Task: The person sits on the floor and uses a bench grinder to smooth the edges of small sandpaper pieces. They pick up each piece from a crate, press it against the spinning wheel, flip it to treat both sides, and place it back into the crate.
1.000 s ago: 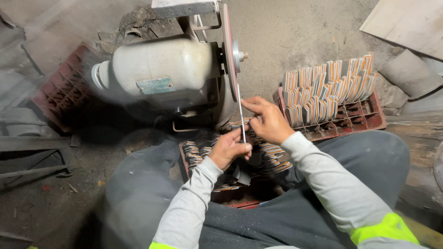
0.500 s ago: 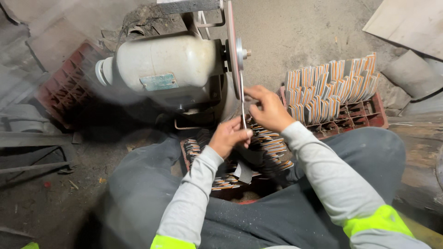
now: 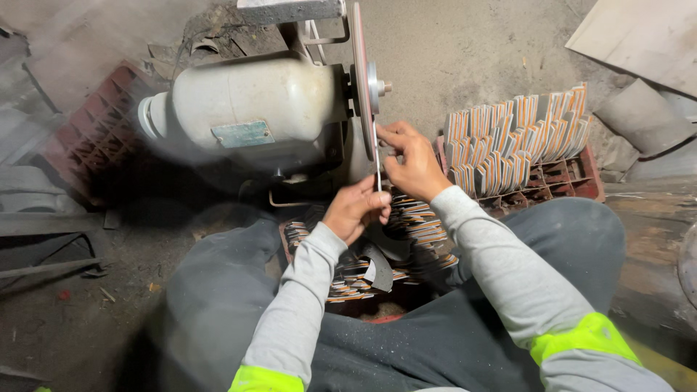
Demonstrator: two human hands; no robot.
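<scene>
A thin flat metal blade stands on edge against the reddish grinding wheel of a cream-coloured bench grinder motor. My left hand pinches the blade's lower end. My right hand grips its upper part, close to the wheel's rim. Both arms wear grey sleeves with yellow-green bands. Between my knees sits a red crate filled with several orange-and-grey striped blade pieces.
A second red crate at the right holds several upright striped pieces. An empty red crate lies to the left of the motor. Grey boards lie at top right, on a dusty concrete floor.
The view has shifted slightly. Both hands keep the blade at the wheel, with the blade now held a little higher along the rim.
</scene>
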